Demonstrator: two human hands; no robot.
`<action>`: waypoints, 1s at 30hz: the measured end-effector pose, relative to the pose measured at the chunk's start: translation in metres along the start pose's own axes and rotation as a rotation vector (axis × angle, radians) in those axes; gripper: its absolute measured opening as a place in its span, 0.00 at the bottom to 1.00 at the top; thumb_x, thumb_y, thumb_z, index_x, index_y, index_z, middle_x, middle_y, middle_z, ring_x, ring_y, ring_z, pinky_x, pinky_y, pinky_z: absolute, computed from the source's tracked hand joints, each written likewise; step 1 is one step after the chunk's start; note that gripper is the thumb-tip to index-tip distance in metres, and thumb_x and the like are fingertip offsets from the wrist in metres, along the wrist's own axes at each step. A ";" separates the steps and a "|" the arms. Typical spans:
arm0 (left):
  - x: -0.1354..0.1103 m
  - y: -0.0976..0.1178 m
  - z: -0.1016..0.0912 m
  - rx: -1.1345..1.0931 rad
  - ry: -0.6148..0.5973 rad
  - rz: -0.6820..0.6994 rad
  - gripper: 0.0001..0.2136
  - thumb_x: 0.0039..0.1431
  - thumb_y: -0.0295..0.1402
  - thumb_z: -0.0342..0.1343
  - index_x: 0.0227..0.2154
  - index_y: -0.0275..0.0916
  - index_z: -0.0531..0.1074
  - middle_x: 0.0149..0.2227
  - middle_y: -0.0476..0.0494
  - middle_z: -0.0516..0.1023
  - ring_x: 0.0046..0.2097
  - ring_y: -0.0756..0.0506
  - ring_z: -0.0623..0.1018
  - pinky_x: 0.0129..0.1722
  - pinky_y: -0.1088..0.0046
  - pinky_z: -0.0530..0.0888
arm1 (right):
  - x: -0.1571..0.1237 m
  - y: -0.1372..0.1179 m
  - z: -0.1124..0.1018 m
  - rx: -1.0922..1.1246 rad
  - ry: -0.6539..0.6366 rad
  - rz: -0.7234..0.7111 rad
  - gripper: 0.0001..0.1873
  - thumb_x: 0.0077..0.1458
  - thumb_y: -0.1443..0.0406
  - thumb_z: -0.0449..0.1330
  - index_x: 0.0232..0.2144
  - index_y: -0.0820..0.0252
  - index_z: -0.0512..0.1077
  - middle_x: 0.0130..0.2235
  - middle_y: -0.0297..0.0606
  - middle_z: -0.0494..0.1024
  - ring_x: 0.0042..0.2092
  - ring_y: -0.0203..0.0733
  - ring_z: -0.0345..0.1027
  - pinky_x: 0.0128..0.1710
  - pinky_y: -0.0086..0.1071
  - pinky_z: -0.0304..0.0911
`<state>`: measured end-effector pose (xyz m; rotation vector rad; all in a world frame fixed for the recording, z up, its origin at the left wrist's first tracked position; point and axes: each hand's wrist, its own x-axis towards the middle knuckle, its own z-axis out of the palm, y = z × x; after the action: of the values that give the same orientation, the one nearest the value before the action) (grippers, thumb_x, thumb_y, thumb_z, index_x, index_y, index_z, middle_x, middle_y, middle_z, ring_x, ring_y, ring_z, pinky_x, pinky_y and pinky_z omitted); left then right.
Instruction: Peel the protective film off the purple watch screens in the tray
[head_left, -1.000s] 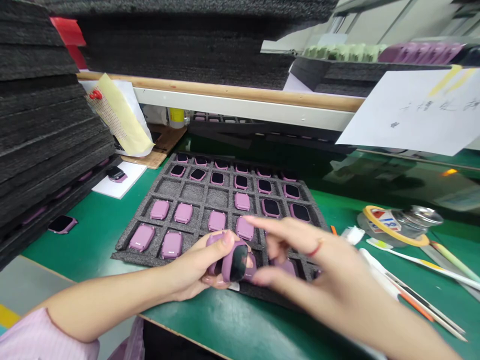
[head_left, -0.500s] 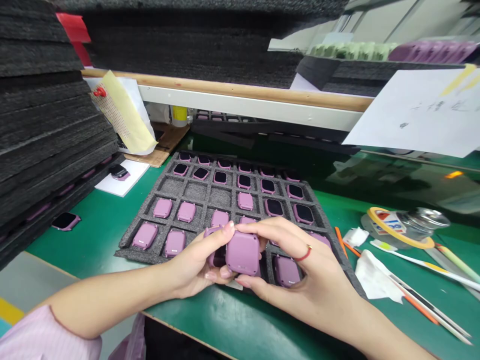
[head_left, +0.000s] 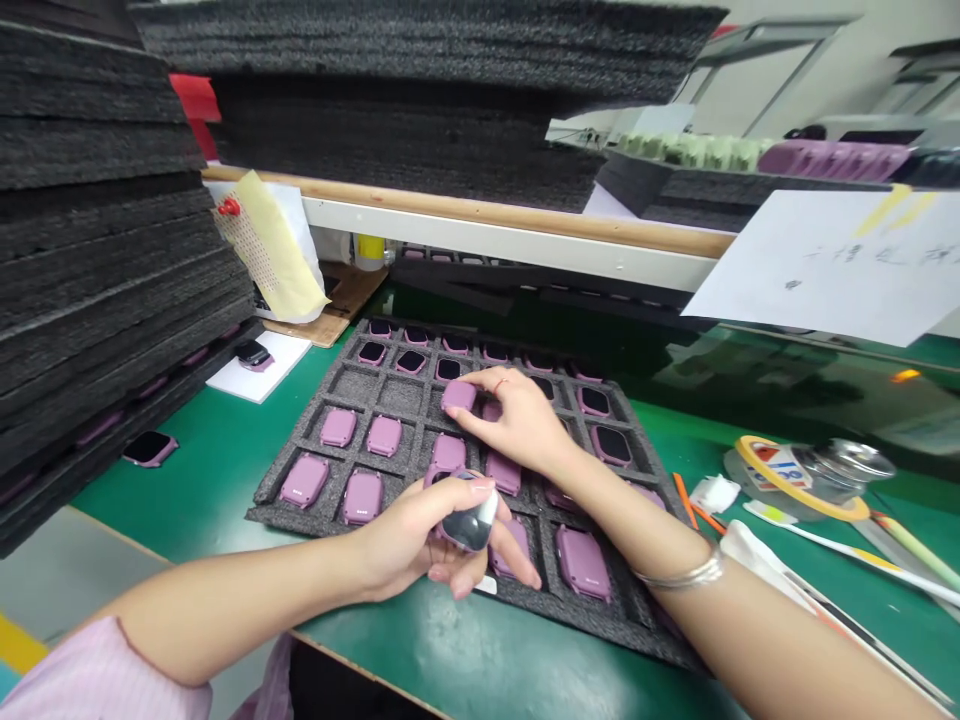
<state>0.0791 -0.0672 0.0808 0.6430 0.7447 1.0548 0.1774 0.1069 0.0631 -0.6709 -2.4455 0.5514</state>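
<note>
A grey foam tray (head_left: 292, 490) with a grid of cells lies on the green bench and holds several purple watch bodies, some face up with dark screens, some face down. My left hand (head_left: 416, 540) is closed on one purple watch body (head_left: 466, 520) with its dark screen showing, just above the tray's near edge. My right hand (head_left: 517, 420) reaches further over the tray, and its fingertips pinch a face-down purple watch body (head_left: 458, 396) at a cell in the middle rows.
Tall stacks of dark foam trays (head_left: 105, 260) rise at the left and behind. Two loose watch bodies (head_left: 150, 447) lie by the left stack. A tape roll (head_left: 780, 465), a metal dish, swabs and sticks (head_left: 825, 530) lie at the right. A paper sheet (head_left: 832, 260) hangs from the shelf.
My right hand took a purple watch body away from my left hand and carried it forward to a cell in the tray's middle rows. My left hand stays near the front edge with another.
</note>
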 end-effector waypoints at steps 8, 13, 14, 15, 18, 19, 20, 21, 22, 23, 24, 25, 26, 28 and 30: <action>0.005 -0.001 0.001 -0.063 0.095 0.015 0.25 0.53 0.54 0.62 0.37 0.33 0.75 0.30 0.43 0.78 0.18 0.58 0.61 0.18 0.79 0.50 | -0.026 -0.030 -0.034 0.213 0.183 -0.013 0.13 0.66 0.57 0.56 0.47 0.54 0.75 0.49 0.42 0.81 0.51 0.47 0.75 0.54 0.44 0.69; 0.009 -0.005 -0.004 -0.209 0.061 -0.001 0.26 0.53 0.56 0.62 0.32 0.31 0.75 0.21 0.51 0.69 0.17 0.58 0.59 0.17 0.79 0.52 | -0.065 -0.064 -0.058 0.241 -0.017 -0.314 0.18 0.53 0.57 0.71 0.42 0.54 0.71 0.50 0.42 0.78 0.53 0.45 0.73 0.51 0.35 0.70; 0.009 -0.005 -0.005 -0.224 0.049 0.003 0.26 0.52 0.56 0.63 0.31 0.31 0.74 0.20 0.52 0.68 0.17 0.58 0.59 0.17 0.80 0.51 | -0.071 -0.067 -0.056 0.202 -0.036 -0.344 0.16 0.53 0.59 0.71 0.41 0.55 0.71 0.51 0.42 0.77 0.53 0.44 0.73 0.52 0.35 0.70; 0.009 -0.006 -0.005 -0.240 0.039 0.013 0.25 0.52 0.54 0.64 0.30 0.32 0.73 0.20 0.52 0.67 0.17 0.58 0.60 0.16 0.80 0.51 | -0.075 -0.068 -0.054 0.174 -0.034 -0.358 0.13 0.55 0.61 0.70 0.39 0.55 0.71 0.51 0.42 0.77 0.53 0.43 0.73 0.53 0.34 0.69; 0.009 -0.005 -0.005 -0.291 0.012 0.051 0.21 0.53 0.49 0.66 0.27 0.33 0.70 0.22 0.53 0.67 0.18 0.59 0.60 0.16 0.83 0.49 | -0.079 -0.070 -0.045 0.168 0.024 -0.380 0.06 0.59 0.65 0.66 0.34 0.57 0.71 0.49 0.42 0.78 0.50 0.42 0.74 0.54 0.37 0.69; 0.009 -0.005 -0.004 -0.302 0.002 0.057 0.21 0.54 0.49 0.66 0.26 0.33 0.70 0.21 0.53 0.66 0.18 0.59 0.59 0.16 0.84 0.50 | -0.078 -0.070 -0.043 0.174 0.048 -0.385 0.05 0.59 0.66 0.65 0.34 0.57 0.71 0.49 0.43 0.78 0.49 0.42 0.75 0.53 0.38 0.69; 0.008 -0.005 -0.004 -0.310 -0.005 0.060 0.21 0.55 0.48 0.66 0.26 0.33 0.70 0.20 0.54 0.66 0.18 0.59 0.59 0.16 0.84 0.50 | -0.077 -0.070 -0.043 0.178 0.074 -0.390 0.04 0.59 0.67 0.65 0.34 0.57 0.72 0.49 0.44 0.79 0.48 0.43 0.75 0.52 0.38 0.70; 0.008 -0.004 -0.004 -0.320 -0.007 0.059 0.21 0.55 0.48 0.65 0.27 0.33 0.70 0.20 0.54 0.66 0.18 0.59 0.60 0.16 0.85 0.50 | -0.076 -0.071 -0.043 0.183 0.101 -0.391 0.04 0.59 0.68 0.65 0.34 0.57 0.72 0.49 0.44 0.79 0.48 0.43 0.76 0.51 0.38 0.71; 0.008 -0.004 -0.004 -0.329 -0.011 0.051 0.20 0.55 0.48 0.65 0.27 0.33 0.71 0.21 0.53 0.66 0.18 0.59 0.60 0.16 0.85 0.51 | -0.075 -0.071 -0.043 0.194 0.130 -0.383 0.03 0.59 0.69 0.64 0.33 0.57 0.73 0.47 0.43 0.80 0.46 0.43 0.76 0.49 0.38 0.71; 0.008 -0.003 -0.003 -0.331 -0.017 0.039 0.21 0.55 0.49 0.66 0.28 0.33 0.72 0.21 0.52 0.67 0.18 0.59 0.61 0.16 0.85 0.51 | -0.074 -0.071 -0.044 0.217 0.165 -0.362 0.04 0.59 0.69 0.64 0.33 0.57 0.73 0.44 0.41 0.82 0.44 0.42 0.77 0.47 0.37 0.72; 0.008 -0.003 -0.003 -0.329 -0.022 0.026 0.21 0.54 0.49 0.66 0.29 0.32 0.73 0.22 0.51 0.69 0.18 0.59 0.62 0.15 0.85 0.51 | -0.073 -0.071 -0.046 0.254 0.208 -0.326 0.05 0.59 0.70 0.64 0.32 0.56 0.74 0.41 0.39 0.82 0.42 0.42 0.78 0.45 0.36 0.73; 0.007 -0.002 -0.003 -0.324 -0.021 0.015 0.22 0.54 0.50 0.66 0.29 0.31 0.74 0.24 0.49 0.71 0.18 0.59 0.62 0.15 0.85 0.51 | -0.072 -0.071 -0.047 0.307 0.261 -0.274 0.05 0.59 0.70 0.64 0.31 0.55 0.75 0.37 0.37 0.82 0.40 0.41 0.78 0.42 0.35 0.73; 0.007 -0.002 -0.003 -0.321 -0.013 0.009 0.23 0.53 0.51 0.66 0.31 0.31 0.75 0.26 0.47 0.74 0.18 0.59 0.62 0.15 0.84 0.51 | -0.072 -0.070 -0.049 0.376 0.318 -0.210 0.06 0.59 0.69 0.64 0.31 0.54 0.75 0.34 0.35 0.82 0.38 0.40 0.78 0.39 0.33 0.73; 0.007 0.000 -0.003 -0.324 0.010 0.008 0.24 0.51 0.51 0.67 0.35 0.30 0.78 0.29 0.43 0.77 0.18 0.60 0.63 0.15 0.84 0.50 | -0.073 -0.067 -0.051 0.551 0.408 -0.073 0.06 0.60 0.67 0.65 0.30 0.54 0.76 0.32 0.33 0.81 0.30 0.36 0.76 0.33 0.31 0.74; 0.006 0.001 -0.002 -0.341 0.026 0.010 0.25 0.50 0.51 0.69 0.37 0.31 0.79 0.31 0.42 0.78 0.18 0.60 0.63 0.15 0.84 0.50 | -0.075 -0.065 -0.052 0.714 0.449 0.040 0.06 0.61 0.65 0.64 0.30 0.54 0.76 0.35 0.32 0.82 0.25 0.32 0.75 0.29 0.29 0.74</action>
<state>0.0789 -0.0610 0.0791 0.3410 0.5658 1.1678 0.2410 0.0257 0.1069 -0.4676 -1.6579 1.0812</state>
